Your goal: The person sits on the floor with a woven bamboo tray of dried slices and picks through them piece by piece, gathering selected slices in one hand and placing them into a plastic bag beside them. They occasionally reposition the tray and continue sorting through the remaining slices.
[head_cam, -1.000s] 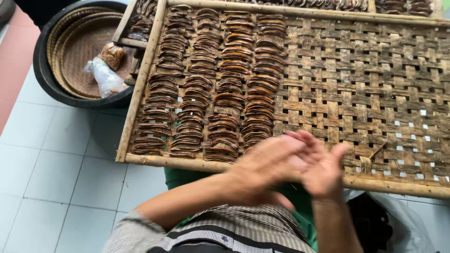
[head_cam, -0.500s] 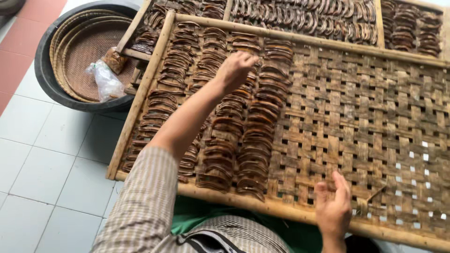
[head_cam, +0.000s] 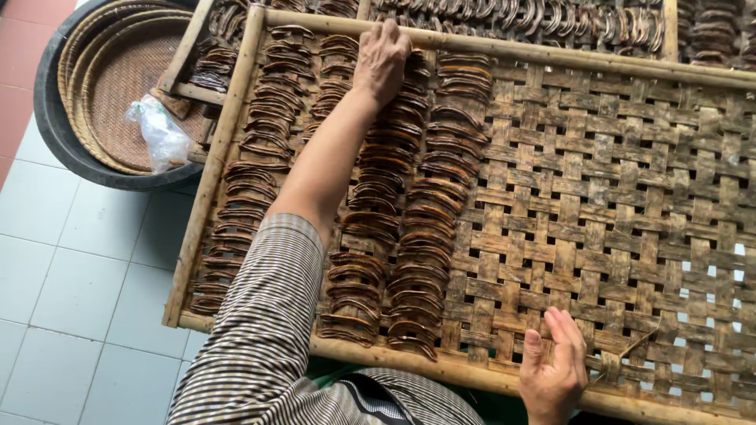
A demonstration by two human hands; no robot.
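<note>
Reaching to the far edge of the woven bamboo tray (head_cam: 598,205), the left hand (head_cam: 383,59) lies palm down, fingers together, on the curved brown strips (head_cam: 409,236); whether it pinches one cannot be told. These thin, crescent-shaped strips lie crosswise, stacked in rows running from near edge to far edge. Open and empty, the right hand (head_cam: 556,370) rests on the near edge's bamboo frame.
</note>
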